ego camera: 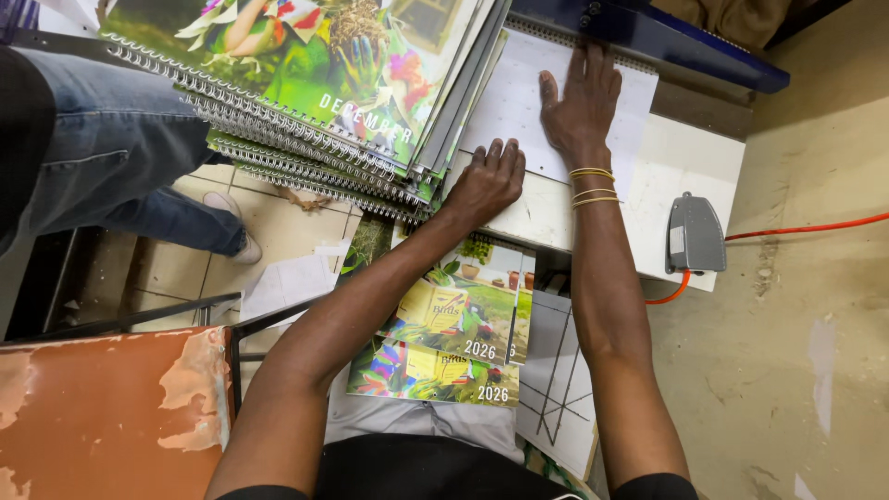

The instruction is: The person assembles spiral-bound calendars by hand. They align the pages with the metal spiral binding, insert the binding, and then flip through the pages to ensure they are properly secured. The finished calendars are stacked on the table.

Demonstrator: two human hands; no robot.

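Calendar binding partway through: bound copies stacked, loose ones waiting.

Left of the white calendar sheet, a tall stack of wire-bound colourful calendars stood finished; the left hand rested curled, empty, beside it; the right hand pressed flat, fingers spread, on the sheet at the blue binding machine; unbound covers lay below.

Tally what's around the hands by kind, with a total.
Hands on the white sheet: 2, left hand, right hand
White sheet: 1
Stack of spiral-bound calendars: 1
Colourful loose covers on the lap: 2 visible
Grey foot pedal: 1
Total: 7
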